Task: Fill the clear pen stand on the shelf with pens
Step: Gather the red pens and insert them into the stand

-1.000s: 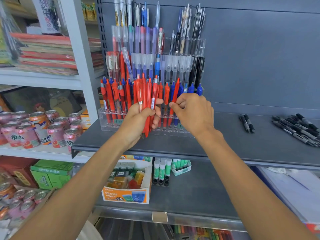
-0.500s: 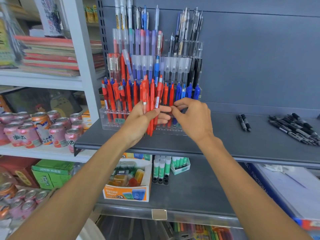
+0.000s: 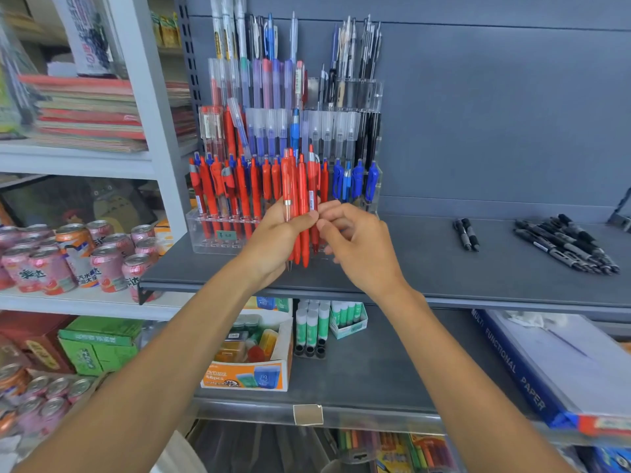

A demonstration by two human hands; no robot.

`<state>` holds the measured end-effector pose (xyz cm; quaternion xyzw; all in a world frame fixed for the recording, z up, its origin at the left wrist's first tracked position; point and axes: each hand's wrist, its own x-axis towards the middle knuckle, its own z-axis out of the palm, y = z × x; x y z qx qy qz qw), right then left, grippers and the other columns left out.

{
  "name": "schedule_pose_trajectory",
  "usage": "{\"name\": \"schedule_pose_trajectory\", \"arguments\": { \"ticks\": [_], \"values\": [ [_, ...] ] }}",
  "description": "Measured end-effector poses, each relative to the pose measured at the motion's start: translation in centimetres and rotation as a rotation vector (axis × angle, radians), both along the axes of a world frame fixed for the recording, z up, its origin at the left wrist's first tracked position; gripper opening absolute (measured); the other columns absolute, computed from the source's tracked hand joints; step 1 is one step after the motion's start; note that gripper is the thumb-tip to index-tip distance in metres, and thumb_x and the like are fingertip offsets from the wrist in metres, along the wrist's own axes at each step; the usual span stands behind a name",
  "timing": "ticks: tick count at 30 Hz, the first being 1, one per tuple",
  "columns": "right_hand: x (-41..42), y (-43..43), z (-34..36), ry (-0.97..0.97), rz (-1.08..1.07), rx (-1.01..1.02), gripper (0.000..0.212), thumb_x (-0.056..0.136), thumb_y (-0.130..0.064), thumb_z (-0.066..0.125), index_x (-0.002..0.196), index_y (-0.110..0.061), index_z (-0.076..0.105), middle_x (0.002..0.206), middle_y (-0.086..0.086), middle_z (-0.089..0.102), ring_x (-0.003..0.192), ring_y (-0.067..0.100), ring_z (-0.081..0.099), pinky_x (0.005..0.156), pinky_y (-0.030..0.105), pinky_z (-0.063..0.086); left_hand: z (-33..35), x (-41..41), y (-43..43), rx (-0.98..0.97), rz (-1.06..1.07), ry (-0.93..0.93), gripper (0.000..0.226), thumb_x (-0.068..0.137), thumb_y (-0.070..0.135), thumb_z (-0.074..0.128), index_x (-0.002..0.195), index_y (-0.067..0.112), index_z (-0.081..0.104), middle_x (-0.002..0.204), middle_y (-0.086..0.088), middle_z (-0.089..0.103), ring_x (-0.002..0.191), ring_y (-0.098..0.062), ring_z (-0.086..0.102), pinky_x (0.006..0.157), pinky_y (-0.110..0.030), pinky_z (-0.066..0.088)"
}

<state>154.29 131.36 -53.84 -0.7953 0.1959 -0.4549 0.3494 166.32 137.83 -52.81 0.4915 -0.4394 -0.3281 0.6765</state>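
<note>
A clear tiered pen stand point(image 3: 208, 233) sits on the grey shelf point(image 3: 426, 268), its rows packed with red, blue, black and clear pens. My left hand point(image 3: 273, 240) is closed around a bunch of red pens point(image 3: 300, 199), held upright in front of the stand's front row. My right hand point(image 3: 358, 247) is right beside it, fingertips pinching one red pen at the bunch's right edge. Blue pens point(image 3: 355, 180) fill the front row's right end.
Two black pens point(image 3: 467, 233) and a pile of black pens point(image 3: 566, 245) lie on the shelf to the right. Drink cans point(image 3: 78, 257) stand on the white shelf at left. Below are an eraser box point(image 3: 249, 373), glue sticks point(image 3: 312, 326) and a paper ream point(image 3: 532, 373).
Both hands have drawn slightly back from the stand's front row. My right hand has come off a pen in the stand and now pinches a pen in the bunch.
</note>
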Motion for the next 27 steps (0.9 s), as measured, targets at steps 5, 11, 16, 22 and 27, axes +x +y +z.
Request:
{"name": "schedule_pose_trajectory", "arguments": {
  "ticks": [5,11,16,22,27],
  "values": [
    [-0.4,0.2,0.5,-0.008,0.043,0.083,0.011,0.093,-0.013,0.064,0.087,-0.021,0.068,0.069,-0.011,0.066,0.055,0.003,0.062,0.052,0.016,0.049,0.3,0.0,0.2,0.008,-0.034,0.016,0.025,0.096,0.008,0.053,0.12,0.009,0.057,0.089,-0.003,0.068,0.078,-0.015,0.065,0.07,-0.028,0.054],
    [-0.6,0.0,0.6,0.03,0.061,0.153,0.006,0.093,-0.016,0.065,0.088,-0.019,0.068,0.077,-0.002,0.068,0.058,0.011,0.065,0.054,0.028,0.055,0.0,-0.1,0.2,0.021,-0.046,0.024,0.026,0.096,0.01,0.053,0.121,0.01,0.06,0.1,-0.005,0.07,0.092,-0.02,0.066,0.079,-0.032,0.054],
    [-1.1,-0.7,0.9,0.02,-0.014,0.169,0.006,0.09,-0.02,0.069,0.087,-0.017,0.065,0.076,0.001,0.069,0.061,0.02,0.067,0.061,0.032,0.059,-0.1,0.1,0.3,-0.013,-0.034,-0.01,0.021,0.099,0.004,0.047,0.112,0.011,0.061,0.111,-0.012,0.069,0.102,-0.024,0.068,0.088,-0.034,0.056],
    [-1.5,-1.8,1.7,-0.033,-0.008,0.25,0.025,0.09,-0.013,0.068,0.114,-0.01,0.062,0.071,0.0,0.07,0.059,0.017,0.067,0.066,0.029,0.059,0.1,0.8,0.7,-0.028,0.029,-0.088,0.019,0.102,0.011,0.042,0.112,0.009,0.058,0.086,-0.008,0.067,0.063,-0.017,0.064,0.062,-0.033,0.058],
    [-1.4,-2.2,2.8,-0.024,-0.104,0.214,0.009,0.09,-0.011,0.064,0.096,-0.016,0.062,0.073,-0.005,0.068,0.061,0.015,0.066,0.066,0.038,0.06,0.0,1.3,0.7,-0.03,0.053,-0.168,0.018,0.103,0.018,0.043,0.112,0.013,0.057,0.061,0.002,0.042,0.044,-0.011,0.034,0.042,-0.024,0.031]
  ]
}}
